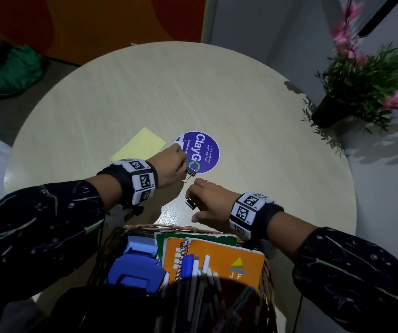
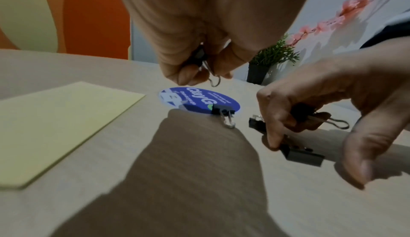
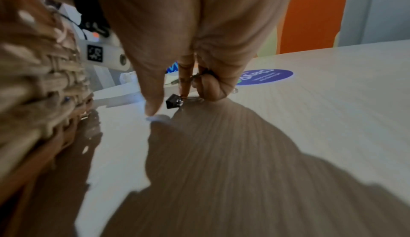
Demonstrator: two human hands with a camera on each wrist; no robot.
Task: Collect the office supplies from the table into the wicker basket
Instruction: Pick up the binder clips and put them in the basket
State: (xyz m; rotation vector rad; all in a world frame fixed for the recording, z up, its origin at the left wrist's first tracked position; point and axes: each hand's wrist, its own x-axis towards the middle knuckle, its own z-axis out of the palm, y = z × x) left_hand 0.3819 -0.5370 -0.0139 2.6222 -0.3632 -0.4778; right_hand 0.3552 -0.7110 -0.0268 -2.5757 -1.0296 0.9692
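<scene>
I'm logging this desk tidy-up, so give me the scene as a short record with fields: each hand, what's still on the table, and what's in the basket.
left hand: pinches a black binder clip above the round blue sticker
right hand: holds binder clips, reaching for another
on table: loose binder clips, yellow paper
wicker basket: orange notebook, blue hole punch, pens
beside table: potted plant
</scene>
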